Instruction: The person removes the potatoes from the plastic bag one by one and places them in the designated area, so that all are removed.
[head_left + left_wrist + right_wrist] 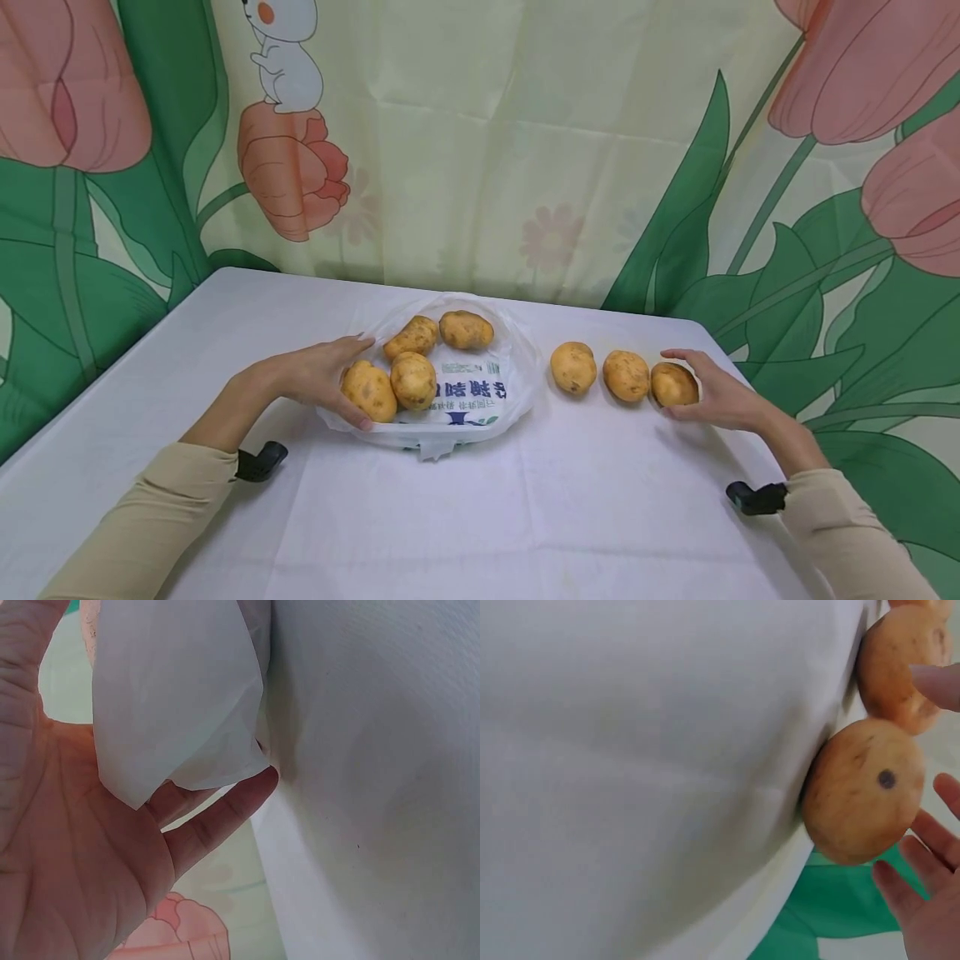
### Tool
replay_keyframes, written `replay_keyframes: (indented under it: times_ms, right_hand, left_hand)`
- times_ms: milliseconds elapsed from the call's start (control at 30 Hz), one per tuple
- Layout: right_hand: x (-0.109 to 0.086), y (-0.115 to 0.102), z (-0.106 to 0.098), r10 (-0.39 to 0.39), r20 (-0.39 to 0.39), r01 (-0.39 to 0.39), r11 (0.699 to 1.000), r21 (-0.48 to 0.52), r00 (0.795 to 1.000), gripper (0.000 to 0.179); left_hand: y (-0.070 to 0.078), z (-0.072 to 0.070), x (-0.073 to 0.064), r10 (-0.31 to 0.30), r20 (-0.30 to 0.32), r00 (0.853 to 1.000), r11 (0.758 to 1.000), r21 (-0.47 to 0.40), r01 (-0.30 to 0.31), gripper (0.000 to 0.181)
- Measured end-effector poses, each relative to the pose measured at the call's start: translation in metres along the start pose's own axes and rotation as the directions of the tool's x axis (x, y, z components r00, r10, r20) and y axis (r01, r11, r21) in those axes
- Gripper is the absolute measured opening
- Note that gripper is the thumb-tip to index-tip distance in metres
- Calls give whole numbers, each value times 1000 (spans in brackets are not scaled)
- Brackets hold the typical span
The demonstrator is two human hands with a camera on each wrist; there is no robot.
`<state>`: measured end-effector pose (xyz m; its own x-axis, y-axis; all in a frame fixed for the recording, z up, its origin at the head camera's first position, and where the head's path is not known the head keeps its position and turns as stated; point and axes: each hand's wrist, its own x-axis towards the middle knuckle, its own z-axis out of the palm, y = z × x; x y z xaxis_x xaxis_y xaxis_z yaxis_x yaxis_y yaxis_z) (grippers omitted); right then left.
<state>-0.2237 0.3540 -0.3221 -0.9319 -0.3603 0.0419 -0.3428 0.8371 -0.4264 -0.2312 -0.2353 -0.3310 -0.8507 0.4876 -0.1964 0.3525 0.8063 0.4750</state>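
My left hand (322,377) is at the left side of a white plastic bag (517,367), thumb and fingers spread around a potato (370,392) lying in it. In the left wrist view, the bag's loose edge (180,705) hangs in front of the fingers, which are nearly straight. Three more potatoes lie in the bag. On the right, my right hand (716,396) reaches around the rightmost potato (672,385) of a row of three. The right wrist view shows its fingers spread beside that potato (864,791), fingertips close to its skin.
The other potatoes of the row, a middle one (626,376) and a left one (573,367), lie between the bag and my right hand. A white cloth (420,533) covers the table. Behind it hangs a curtain (465,167) printed with tulips.
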Motion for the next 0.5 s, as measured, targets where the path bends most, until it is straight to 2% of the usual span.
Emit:
replay_keyframes:
  times_ms: [367,500]
  right_hand:
    - [20,-52,4,16,-165,-19,1000,-13,986,77]
    - [27,-74,7,9,-190,-5,1000,22,982,73]
  left_hand:
    - [-1,-1,1,-3,2,1000,1000,9,3,138]
    - [-2,-1,2,8,-6,1000,1000,8,-8,137]
